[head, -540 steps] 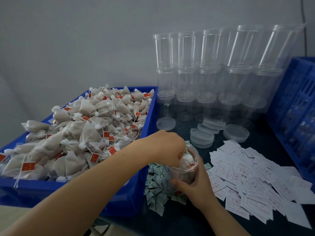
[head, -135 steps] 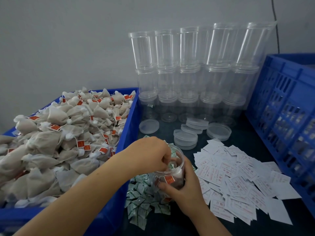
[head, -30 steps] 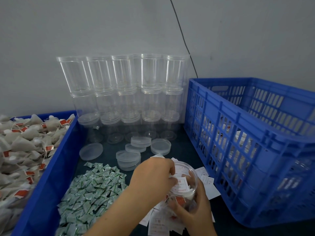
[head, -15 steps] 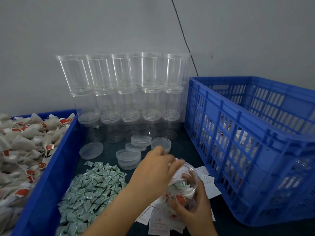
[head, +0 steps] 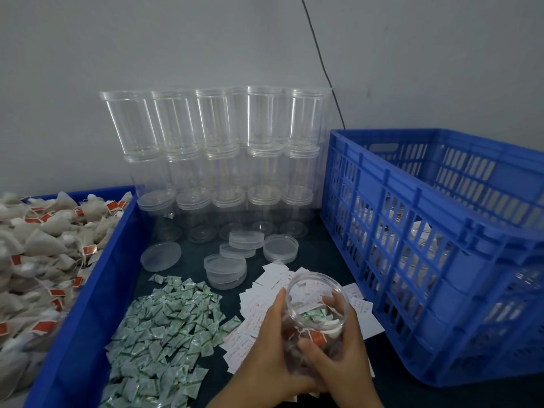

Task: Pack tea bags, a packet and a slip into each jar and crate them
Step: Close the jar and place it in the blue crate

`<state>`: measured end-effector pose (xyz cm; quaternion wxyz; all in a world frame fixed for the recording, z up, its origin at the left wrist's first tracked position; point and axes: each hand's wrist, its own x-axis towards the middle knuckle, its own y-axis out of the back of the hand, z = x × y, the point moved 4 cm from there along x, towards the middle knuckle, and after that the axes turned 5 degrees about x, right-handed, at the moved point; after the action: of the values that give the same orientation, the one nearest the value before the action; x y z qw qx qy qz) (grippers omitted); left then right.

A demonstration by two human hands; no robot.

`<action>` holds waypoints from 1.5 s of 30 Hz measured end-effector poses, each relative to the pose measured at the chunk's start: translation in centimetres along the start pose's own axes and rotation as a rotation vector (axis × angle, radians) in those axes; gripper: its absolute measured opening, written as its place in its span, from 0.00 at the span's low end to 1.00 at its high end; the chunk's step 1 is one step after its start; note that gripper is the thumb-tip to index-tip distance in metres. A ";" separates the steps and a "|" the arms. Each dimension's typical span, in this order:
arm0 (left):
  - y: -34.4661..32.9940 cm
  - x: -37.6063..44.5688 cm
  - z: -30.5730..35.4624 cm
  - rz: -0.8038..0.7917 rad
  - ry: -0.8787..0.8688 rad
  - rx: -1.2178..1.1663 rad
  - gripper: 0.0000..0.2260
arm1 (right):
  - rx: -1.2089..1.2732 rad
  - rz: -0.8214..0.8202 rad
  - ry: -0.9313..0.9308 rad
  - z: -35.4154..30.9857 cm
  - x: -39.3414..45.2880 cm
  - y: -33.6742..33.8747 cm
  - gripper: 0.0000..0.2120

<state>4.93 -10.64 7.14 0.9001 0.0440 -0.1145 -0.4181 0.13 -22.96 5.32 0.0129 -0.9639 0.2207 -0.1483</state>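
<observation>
Head view: left hand (head: 272,353) and right hand (head: 343,359) both grip the open jar (head: 316,313) above the slips (head: 259,312) at near centre of the desk (head: 191,272). Jar holds tea bags, a green packet (head: 314,314) and a slip. Blue crate (head: 435,254) stands right; loose lids (head: 225,267) lie farther back.

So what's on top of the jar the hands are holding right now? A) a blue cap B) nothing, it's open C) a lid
B: the jar held by the left hand and right hand has an open mouth, showing the slip inside; the lids still lie on the table.
</observation>
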 end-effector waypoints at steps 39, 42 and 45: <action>3.1 10.7 12.1 0.308 -0.191 0.655 0.37 | -1.171 -0.088 -0.117 -38.3 22.9 8.8 0.34; 3.2 12.2 10.6 0.258 -0.142 0.717 0.32 | -1.196 0.028 -0.216 -35.4 26.5 12.8 0.28; 3.3 13.2 9.4 0.231 -0.125 0.776 0.27 | -1.276 0.081 -0.312 -30.9 28.5 15.7 0.27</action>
<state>13.36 -18.40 19.11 0.8491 0.3415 -0.3224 -0.2418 8.99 -48.15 41.37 -0.5237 -0.7835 0.2968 0.1540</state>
